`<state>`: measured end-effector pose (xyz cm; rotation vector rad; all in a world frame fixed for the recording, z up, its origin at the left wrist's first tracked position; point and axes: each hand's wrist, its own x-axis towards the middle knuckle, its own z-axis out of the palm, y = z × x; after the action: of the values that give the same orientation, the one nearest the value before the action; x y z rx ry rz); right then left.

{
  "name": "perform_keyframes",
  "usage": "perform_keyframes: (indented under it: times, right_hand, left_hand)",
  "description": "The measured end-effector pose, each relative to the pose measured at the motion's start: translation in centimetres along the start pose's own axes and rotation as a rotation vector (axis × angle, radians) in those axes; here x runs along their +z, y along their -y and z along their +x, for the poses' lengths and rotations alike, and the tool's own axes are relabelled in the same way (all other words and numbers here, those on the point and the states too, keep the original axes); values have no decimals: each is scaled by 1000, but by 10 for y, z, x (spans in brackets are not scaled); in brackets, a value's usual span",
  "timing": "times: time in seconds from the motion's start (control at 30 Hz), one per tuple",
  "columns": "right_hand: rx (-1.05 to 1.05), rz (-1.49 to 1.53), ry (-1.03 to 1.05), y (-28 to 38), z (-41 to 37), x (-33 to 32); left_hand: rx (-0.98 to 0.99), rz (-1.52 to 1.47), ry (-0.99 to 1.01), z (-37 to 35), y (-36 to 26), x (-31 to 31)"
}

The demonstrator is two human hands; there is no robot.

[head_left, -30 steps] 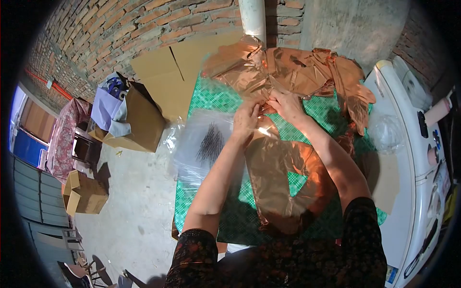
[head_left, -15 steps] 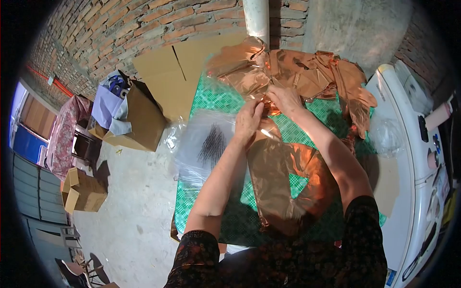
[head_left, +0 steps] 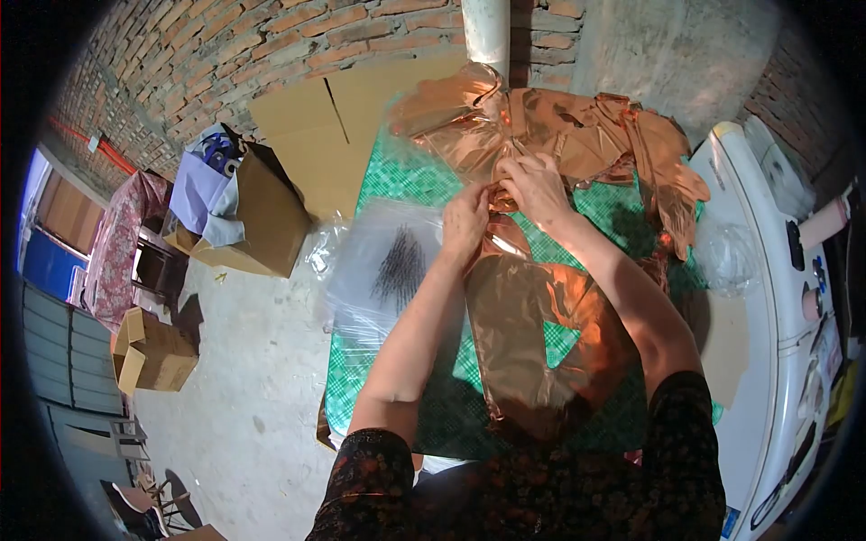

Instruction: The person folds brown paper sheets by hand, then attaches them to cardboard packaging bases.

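Copper-coloured foil balloons (head_left: 510, 329) lie flat and wrinkled over a green patterned tabletop (head_left: 410, 171). My left hand (head_left: 465, 221) has its fingers closed on a gathered part of the foil near the middle of the spread. Close against it on the right, my right hand (head_left: 536, 191) pinches the same gathered foil with bent fingers. What exactly sits between the fingertips is partly hidden. A stack of clear plastic bags (head_left: 361, 270) with dark markings lies left of my left forearm.
An open cardboard box (head_left: 266, 221) with purple and blue wrapping stands at the left, and a smaller box (head_left: 158, 356) is on the floor. A white appliance (head_left: 758, 261) borders the table on the right. Behind rise a white pipe (head_left: 487, 32) and a brick wall (head_left: 379, 41).
My right hand has shifted slightly, its fingers more raised and bent over the gathered foil. My left hand stays almost in place. The balloons lie nearly as before.
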<state>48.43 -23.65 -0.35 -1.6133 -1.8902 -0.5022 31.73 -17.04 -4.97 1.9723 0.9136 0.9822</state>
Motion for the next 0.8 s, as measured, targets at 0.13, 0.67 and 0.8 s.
perform_keyframes:
  times: [0.13, 0.67, 0.8]
  right_hand:
    - [-190, -60, -89, 9, -11, -17]
    - [76, 102, 183, -4, -37, 1]
    - [238, 181, 126, -1, -29, 4]
  left_hand:
    - [39, 30, -9, -1, -5, -2]
    - [7, 91, -19, -1, -3, -1]
    - [37, 85, -28, 0, 3, 0]
